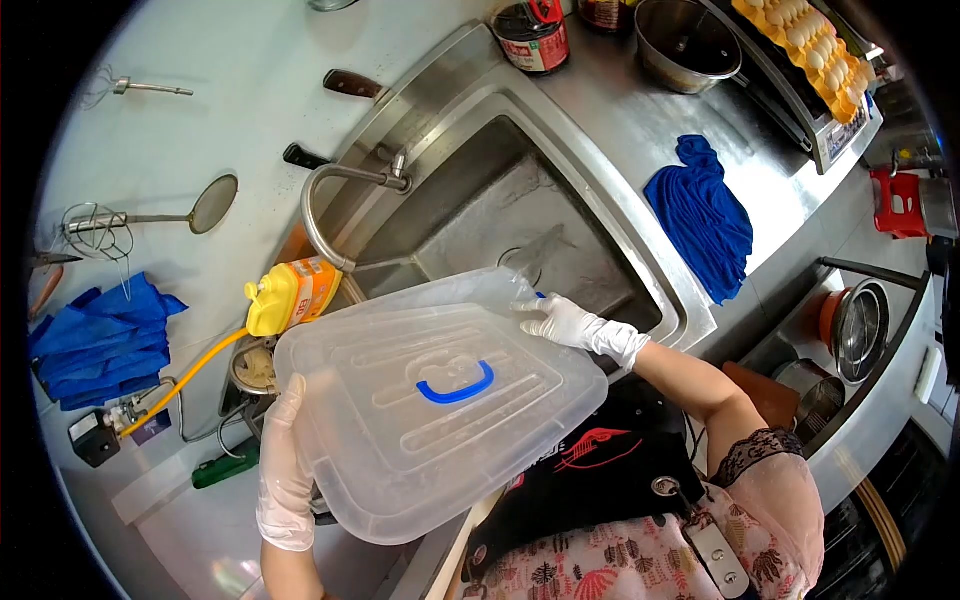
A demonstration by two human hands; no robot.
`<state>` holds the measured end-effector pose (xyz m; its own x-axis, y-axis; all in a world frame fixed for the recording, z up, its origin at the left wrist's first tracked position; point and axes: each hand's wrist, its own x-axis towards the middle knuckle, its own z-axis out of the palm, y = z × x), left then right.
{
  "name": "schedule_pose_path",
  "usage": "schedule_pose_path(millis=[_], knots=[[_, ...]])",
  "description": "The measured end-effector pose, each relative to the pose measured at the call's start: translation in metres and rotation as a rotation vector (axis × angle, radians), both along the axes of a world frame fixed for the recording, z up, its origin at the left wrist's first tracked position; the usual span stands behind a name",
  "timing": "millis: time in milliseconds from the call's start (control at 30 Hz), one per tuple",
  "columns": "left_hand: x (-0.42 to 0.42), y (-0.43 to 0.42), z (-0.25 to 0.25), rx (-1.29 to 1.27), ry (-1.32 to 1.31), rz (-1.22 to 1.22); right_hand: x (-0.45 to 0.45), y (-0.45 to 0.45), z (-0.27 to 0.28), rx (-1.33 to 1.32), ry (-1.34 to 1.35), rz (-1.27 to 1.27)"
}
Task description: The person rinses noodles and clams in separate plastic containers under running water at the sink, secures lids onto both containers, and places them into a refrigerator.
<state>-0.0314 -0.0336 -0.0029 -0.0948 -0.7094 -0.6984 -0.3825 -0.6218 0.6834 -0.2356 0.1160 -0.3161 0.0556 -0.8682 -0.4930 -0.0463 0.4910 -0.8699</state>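
A clear plastic container lid [500, 420] with a blue handle [456, 384] is tilted in front of my body, over the near edge of the steel sink [520, 215]. My left hand [287, 470], in a white glove, grips its left edge, with the thumb on the top face. At the far right edge, my gloved right hand [585, 330] holds the lid, fingers partly over the rim. Another translucent plastic piece shows behind the lid's far edge; whether it is separate I cannot tell.
A curved faucet [318, 215] stands at the sink's left. Beside it are a yellow bottle [295, 295] and knives. A blue cloth [703, 220] lies on the right counter, near a pot [688, 45], a jar [532, 38] and an egg tray [815, 50]. Utensils hang at left.
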Motion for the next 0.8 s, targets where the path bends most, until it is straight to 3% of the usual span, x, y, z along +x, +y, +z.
schedule_pose_path(millis=[800], knots=[[-0.004, -0.021, -0.013, 0.084, 0.025, -0.019, -0.007, -0.007, -0.009, 0.053, -0.11, 0.033]])
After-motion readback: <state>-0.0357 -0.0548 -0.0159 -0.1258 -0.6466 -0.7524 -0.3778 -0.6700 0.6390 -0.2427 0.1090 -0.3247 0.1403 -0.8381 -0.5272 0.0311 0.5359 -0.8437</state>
